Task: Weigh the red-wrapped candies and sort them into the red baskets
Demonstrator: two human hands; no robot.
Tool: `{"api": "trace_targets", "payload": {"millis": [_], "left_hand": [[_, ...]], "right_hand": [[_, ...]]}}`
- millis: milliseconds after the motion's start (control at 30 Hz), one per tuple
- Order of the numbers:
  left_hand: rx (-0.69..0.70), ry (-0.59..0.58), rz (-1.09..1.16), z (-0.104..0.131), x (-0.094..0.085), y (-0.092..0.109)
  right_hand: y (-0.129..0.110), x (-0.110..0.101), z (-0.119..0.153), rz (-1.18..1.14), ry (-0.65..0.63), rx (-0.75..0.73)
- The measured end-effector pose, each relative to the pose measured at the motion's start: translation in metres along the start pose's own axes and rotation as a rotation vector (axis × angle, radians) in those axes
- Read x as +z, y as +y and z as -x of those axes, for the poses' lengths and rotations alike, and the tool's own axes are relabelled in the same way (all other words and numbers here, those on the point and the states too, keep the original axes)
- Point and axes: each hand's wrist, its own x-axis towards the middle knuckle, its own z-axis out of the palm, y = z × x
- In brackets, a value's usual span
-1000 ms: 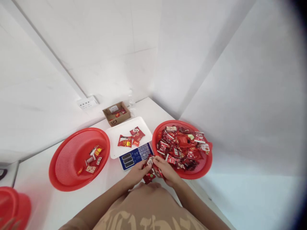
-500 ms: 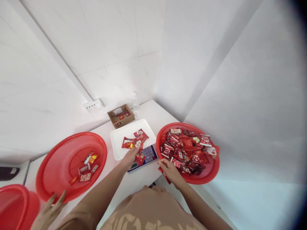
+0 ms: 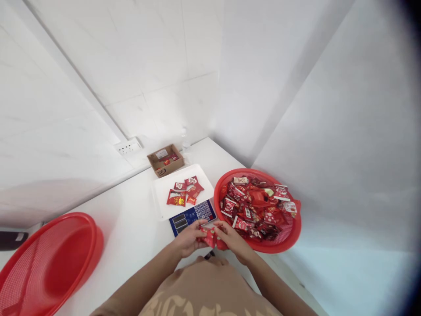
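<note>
Close to my body, my left hand (image 3: 190,239) pinches a red wrapped packet (image 3: 208,237). My right hand (image 3: 233,241) is beside it, fingers closed on another red packet (image 3: 221,244); the two packets meet or nearly meet. Just beyond my hands is a blue scale panel (image 3: 194,215) with keys and dark displays. On the scale's white tray (image 3: 161,204) lie several red packets (image 3: 194,190). To the right, a red mesh basket (image 3: 294,235) is heaped with red and dark red wrapped sweets (image 3: 253,202).
A small cardboard box (image 3: 171,167) with a few packets stands behind the tray, beside a clear bottle (image 3: 185,139). Another red basket (image 3: 72,254) is at the lower left. Walls rise behind and to the right; a socket (image 3: 128,146) is on the back wall.
My left hand has moved from the tray's edge toward my body, and my right hand has come in to meet it. The left basket with sweets and another person's hand have gone from view.
</note>
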Motion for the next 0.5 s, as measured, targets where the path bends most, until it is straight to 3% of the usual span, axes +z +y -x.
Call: {"api": "trace_targets", "payload": {"millis": [133,333,433,500], "left_hand": [[0.215,0.024,-0.259,0.013,0.009,-0.007],[0.521,0.071,-0.628,0.006,0.001,-0.024],[0.606,0.130,-0.803,0.007,-0.011,-0.016],[0.653,0.307,-0.980,0.015,-0.035,0.002]], "right_hand": [[-0.002,0.012,0.001,0.001,-0.120,0.009],[-0.005,0.017,0.000,-0.154,-0.280,0.112],[-0.012,0.011,-0.004,-0.105,-0.160,0.057],[-0.017,0.001,-0.009,-0.056,0.010,0.014]]}}
